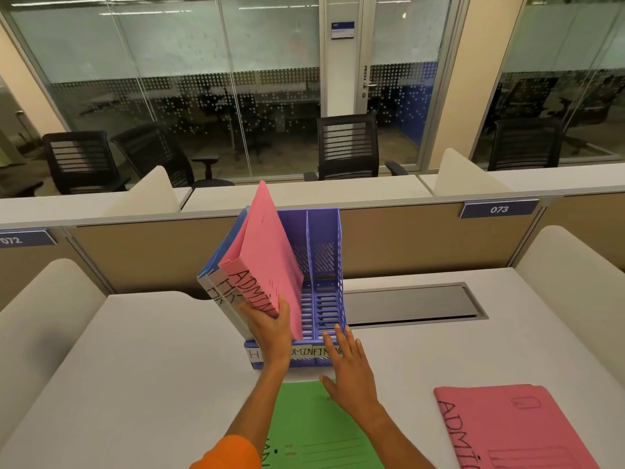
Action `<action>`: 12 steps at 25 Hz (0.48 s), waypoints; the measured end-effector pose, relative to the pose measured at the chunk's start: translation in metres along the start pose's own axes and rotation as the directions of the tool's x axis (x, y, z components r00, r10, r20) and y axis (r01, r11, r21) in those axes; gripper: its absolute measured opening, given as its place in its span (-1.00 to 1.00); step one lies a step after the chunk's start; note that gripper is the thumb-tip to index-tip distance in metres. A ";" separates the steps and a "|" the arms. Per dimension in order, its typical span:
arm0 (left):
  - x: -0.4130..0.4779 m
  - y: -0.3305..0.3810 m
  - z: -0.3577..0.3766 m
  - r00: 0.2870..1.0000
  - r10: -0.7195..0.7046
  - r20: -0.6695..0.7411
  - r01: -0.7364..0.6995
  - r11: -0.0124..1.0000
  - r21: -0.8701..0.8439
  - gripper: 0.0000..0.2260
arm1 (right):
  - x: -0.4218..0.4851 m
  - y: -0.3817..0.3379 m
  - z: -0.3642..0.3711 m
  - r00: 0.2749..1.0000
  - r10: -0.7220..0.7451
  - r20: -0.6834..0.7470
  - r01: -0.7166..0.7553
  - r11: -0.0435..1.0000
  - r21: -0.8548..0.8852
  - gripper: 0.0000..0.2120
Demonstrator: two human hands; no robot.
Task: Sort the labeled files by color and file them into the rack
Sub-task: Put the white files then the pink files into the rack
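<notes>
A blue plastic file rack (324,262) stands on the white desk, with front labels reading H.., ADMIN and FIN... Two blue files (216,265) marked HR lean in its left slot. My left hand (270,328) grips the lower spine of a pink file (267,255) marked ADMIN, tilted left in the middle slot. My right hand (350,367) is flat, fingers spread, against the rack's front right corner and holds nothing. A green file (314,434) lies flat under my arms. A second pink ADMIN file (514,431) lies at the near right.
A dark cable tray lid (412,304) is set into the desk right of the rack. Beige partitions (422,245) wall the desk at the back and sides. Black office chairs (348,147) stand beyond, before a glass wall.
</notes>
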State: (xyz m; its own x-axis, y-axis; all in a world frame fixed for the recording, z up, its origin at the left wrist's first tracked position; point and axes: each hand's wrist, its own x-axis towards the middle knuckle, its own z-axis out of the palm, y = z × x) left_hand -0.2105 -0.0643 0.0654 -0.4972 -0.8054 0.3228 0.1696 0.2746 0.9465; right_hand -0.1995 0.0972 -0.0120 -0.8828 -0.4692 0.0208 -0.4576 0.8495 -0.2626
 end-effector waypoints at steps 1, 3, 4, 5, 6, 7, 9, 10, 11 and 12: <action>0.000 -0.002 0.001 1.000 -0.005 0.011 0.005 1.000 0.014 -0.38 | 0.000 0.000 0.000 1.000 0.001 0.000 -0.001 1.000 0.001 -0.14; 0.000 -0.006 0.004 0.998 -0.041 0.053 0.038 0.998 0.056 -0.40 | 0.000 -0.001 0.000 1.000 0.003 -0.001 -0.003 1.000 0.012 -0.14; -0.001 -0.009 0.005 0.995 -0.069 0.075 0.062 0.993 0.097 -0.42 | 0.001 -0.001 0.000 1.000 0.005 0.002 -0.005 1.000 0.013 -0.14; -0.003 -0.012 0.006 0.991 -0.096 0.093 0.081 0.985 0.151 -0.46 | 0.000 -0.001 0.000 1.000 0.007 0.005 -0.007 1.000 0.010 -0.13; -0.005 -0.015 0.007 0.987 -0.119 0.108 0.095 0.973 0.209 -0.48 | 0.001 -0.001 0.000 1.000 0.008 0.007 -0.009 1.000 0.006 -0.13; -0.008 -0.017 0.007 0.983 -0.137 0.118 0.101 0.958 0.267 -0.47 | 0.001 0.000 0.001 1.000 0.010 0.010 -0.010 1.000 0.005 -0.13; -0.012 -0.019 0.006 0.981 -0.150 0.123 0.096 0.926 0.364 -0.38 | 0.001 0.000 0.002 1.000 0.011 0.011 -0.011 1.000 0.009 -0.13; -0.013 -0.018 0.005 0.981 -0.152 0.122 0.094 0.915 0.392 -0.35 | 0.002 0.000 0.002 1.000 0.010 0.009 -0.010 1.000 0.013 -0.12; -0.014 -0.017 0.004 0.980 -0.155 0.123 0.094 0.911 0.403 -0.33 | 0.002 0.000 0.002 1.000 0.009 0.007 -0.009 1.000 0.016 -0.12; -0.015 -0.015 0.003 0.980 -0.156 0.125 0.093 0.910 0.404 -0.33 | 0.002 0.000 0.002 1.000 0.009 0.005 -0.009 1.000 0.015 -0.12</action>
State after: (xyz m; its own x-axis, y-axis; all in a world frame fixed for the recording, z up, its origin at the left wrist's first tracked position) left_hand -0.2083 -0.0547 0.0459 -0.6201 -0.7662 0.1687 -0.2360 0.3873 0.8913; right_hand -0.2007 0.0958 -0.0143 -0.8862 -0.4632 0.0134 -0.4483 0.8497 -0.2774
